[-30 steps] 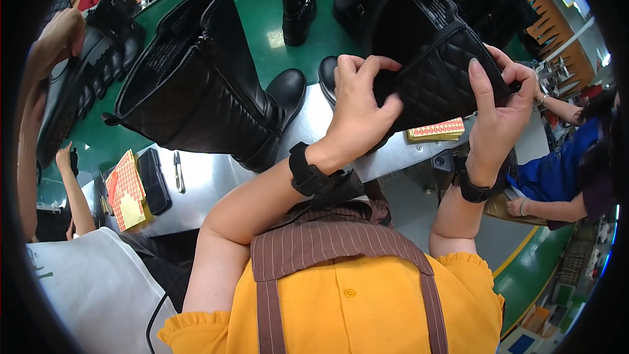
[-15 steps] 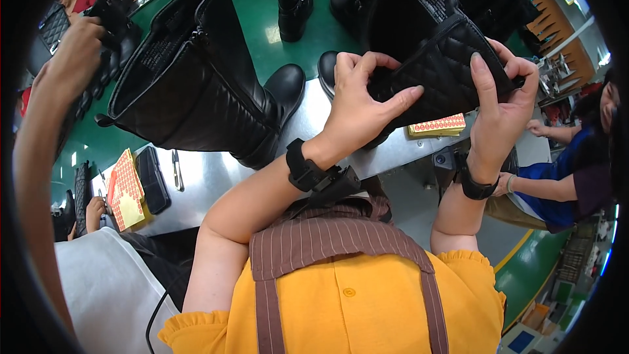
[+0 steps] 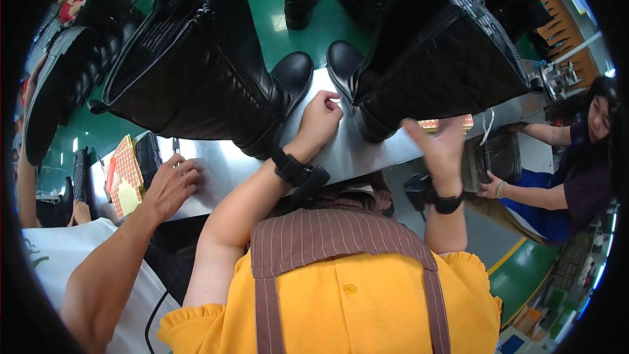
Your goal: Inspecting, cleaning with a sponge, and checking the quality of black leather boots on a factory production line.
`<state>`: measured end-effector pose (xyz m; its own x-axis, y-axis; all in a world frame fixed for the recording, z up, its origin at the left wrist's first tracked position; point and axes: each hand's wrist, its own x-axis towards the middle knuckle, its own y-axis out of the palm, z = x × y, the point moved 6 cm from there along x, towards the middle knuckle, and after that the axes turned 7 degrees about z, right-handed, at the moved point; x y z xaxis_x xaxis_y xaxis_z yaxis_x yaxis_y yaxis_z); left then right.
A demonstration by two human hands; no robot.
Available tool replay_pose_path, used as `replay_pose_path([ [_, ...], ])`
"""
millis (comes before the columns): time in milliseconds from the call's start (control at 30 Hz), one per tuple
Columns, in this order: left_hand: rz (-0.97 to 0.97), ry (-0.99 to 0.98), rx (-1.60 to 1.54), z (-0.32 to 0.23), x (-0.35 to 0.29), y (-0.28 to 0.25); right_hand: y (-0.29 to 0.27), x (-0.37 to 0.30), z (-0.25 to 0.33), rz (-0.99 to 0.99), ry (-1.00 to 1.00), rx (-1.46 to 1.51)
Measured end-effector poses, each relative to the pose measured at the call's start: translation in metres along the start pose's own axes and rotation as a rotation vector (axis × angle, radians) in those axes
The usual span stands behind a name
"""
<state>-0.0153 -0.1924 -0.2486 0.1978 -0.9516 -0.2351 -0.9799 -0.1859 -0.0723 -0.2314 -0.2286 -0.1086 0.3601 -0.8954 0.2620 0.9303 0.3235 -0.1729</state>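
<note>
Two tall black boots stand upright on the metal table, a smooth left boot (image 3: 196,85) and a right boot (image 3: 452,59) with a quilted shaft. Both shafts gape wide at the top, and pale print shows on their linings. Between the two boots, low over the metal, is my left hand (image 3: 319,121). Its fingers are curled in, and whatever they may hold is hidden. My right hand (image 3: 442,151), somewhat blurred, is below the right boot's shaft with fingers spread and nothing in them. It is nearest to a stack of yellow label sheets (image 3: 429,124) with red marks.
At left, a co-worker's hand (image 3: 173,183) rests by a pen (image 3: 175,146), a dark phone-like case (image 3: 149,157) and more label sheets (image 3: 124,174). Another person (image 3: 557,177) handles a dark item at right. More black boots (image 3: 301,0) stand on the green surface behind.
Both my hands have let go of the right boot's quilted shaft and come down, the left one between the boots. The co-worker's hand has dropped to the table, and a boot sole has appeared far left.
</note>
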Motion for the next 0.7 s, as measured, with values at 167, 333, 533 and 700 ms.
replay_pose_path([
  [167,0.189,0.146,0.200,-0.012,0.013,0.012,0.041,-0.016,-0.072,0.210,0.127,-0.084],
  [333,0.410,0.044,0.172,-0.009,0.017,0.014,0.038,-0.011,-0.079,0.244,0.085,-0.117],
  [533,0.555,-0.185,-0.231,-0.041,-0.005,0.017,0.033,-0.008,-0.075,0.237,0.064,-0.063],
  [700,0.605,0.248,-0.468,-0.174,-0.050,-0.002,0.029,-0.004,-0.064,0.139,0.029,-0.140],
])
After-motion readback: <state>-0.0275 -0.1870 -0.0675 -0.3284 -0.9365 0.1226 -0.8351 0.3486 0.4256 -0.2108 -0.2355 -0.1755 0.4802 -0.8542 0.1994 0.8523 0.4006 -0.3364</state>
